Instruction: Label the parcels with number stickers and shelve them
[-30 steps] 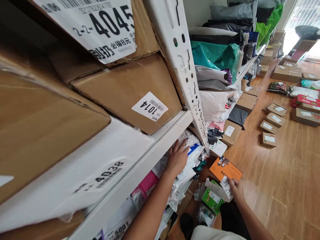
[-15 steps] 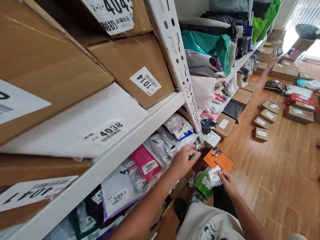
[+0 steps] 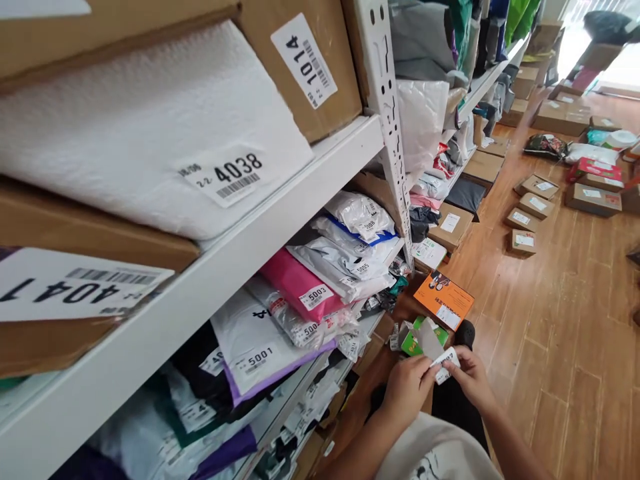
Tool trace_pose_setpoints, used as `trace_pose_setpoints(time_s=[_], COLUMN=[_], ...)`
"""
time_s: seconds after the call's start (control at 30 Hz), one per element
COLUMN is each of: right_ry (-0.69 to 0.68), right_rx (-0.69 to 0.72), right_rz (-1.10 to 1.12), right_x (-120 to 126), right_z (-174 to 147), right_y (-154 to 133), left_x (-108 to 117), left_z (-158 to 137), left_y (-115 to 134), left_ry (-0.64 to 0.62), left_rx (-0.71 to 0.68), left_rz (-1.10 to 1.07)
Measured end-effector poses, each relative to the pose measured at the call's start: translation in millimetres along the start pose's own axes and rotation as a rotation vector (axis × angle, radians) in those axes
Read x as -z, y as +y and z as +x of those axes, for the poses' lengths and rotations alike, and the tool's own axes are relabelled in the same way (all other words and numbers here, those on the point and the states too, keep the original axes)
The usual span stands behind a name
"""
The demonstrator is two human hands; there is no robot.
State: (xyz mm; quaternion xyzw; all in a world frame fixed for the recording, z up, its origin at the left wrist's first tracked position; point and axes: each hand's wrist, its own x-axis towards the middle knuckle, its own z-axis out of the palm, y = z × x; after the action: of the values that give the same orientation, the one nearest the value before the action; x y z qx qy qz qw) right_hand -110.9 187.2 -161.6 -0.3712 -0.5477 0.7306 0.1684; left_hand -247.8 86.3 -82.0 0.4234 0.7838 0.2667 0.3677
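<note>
A small strip of white printed number labels (image 3: 446,367) is held in front of my lap. My right hand (image 3: 474,381) pinches its right side between thumb and fingers. On the other side, my left hand (image 3: 407,392) is closed with its fingertips at the left edge of the strip. Just beyond the hands is a green box (image 3: 412,341) on the floor, with a grey piece partly over it. An orange box (image 3: 445,298) lies flat behind that. To the left, the lower shelf carries labelled parcels, among them a pink parcel (image 3: 300,283) and a white-and-purple bag (image 3: 255,353).
A white metal shelf rail (image 3: 240,257) runs along my left, ending at a perforated upright (image 3: 393,127). Above it sit a white padded parcel (image 3: 150,127) and a carton (image 3: 320,73). Several small cartons (image 3: 537,205) stand on the wooden floor (image 3: 565,320) at right.
My left hand has come from beside the shelf's parcels down to the label strip in my right hand. The view has shifted lower, so the shelf things appear higher.
</note>
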Motion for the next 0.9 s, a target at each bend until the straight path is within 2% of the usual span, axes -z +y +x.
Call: trace_pose_setpoints(time_s=[0.1, 0.17, 0.23, 0.33, 0.47, 0.6, 0.67, 0.77, 0.83, 0.9], right_ry=[0.121, 0.15, 0.136, 0.006, -0.199, -0.384, -0.479, -0.616, -0.718, -0.863], right_rx=[-0.049, -0.098, -0.144, -0.147, -0.094, -0.042, -0.024, -0.016, -0.005, 0.009], right_rz=[0.047, 0.049, 0.01, -0.149, -0.245, -0.228, -0.217, -0.198, -0.197, -0.226], right_x=[-16, -26, -32, -35, -34, -45, -58, -82, -96, -107], right_z=[-11, -2, 20, 71, 146, 217, 251, 298, 326, 350], right_y=[29, 46, 65, 100, 168, 248, 287, 337, 360, 372], left_x=[-13, -23, -33, -51, -68, -67, -60, -48, -43, -42], left_z=[-7, -9, -7, 9, 63, 134, 163, 193, 204, 208], left_y=[-28, -59, -99, -171, -268, -345, -372, -401, -412, -417], left_ry=[-0.055, -0.04, 0.051, 0.285, 0.485, 0.636, 0.684, 0.623, 0.614, 0.679], left_rx=[0.022, 0.087, 0.164, 0.306, 0.349, 0.293, 0.24, 0.155, 0.142, 0.118], left_rz=[-0.004, -0.055, -0.112, -0.075, 0.066, 0.186, 0.302, 0.59, 0.686, 0.776])
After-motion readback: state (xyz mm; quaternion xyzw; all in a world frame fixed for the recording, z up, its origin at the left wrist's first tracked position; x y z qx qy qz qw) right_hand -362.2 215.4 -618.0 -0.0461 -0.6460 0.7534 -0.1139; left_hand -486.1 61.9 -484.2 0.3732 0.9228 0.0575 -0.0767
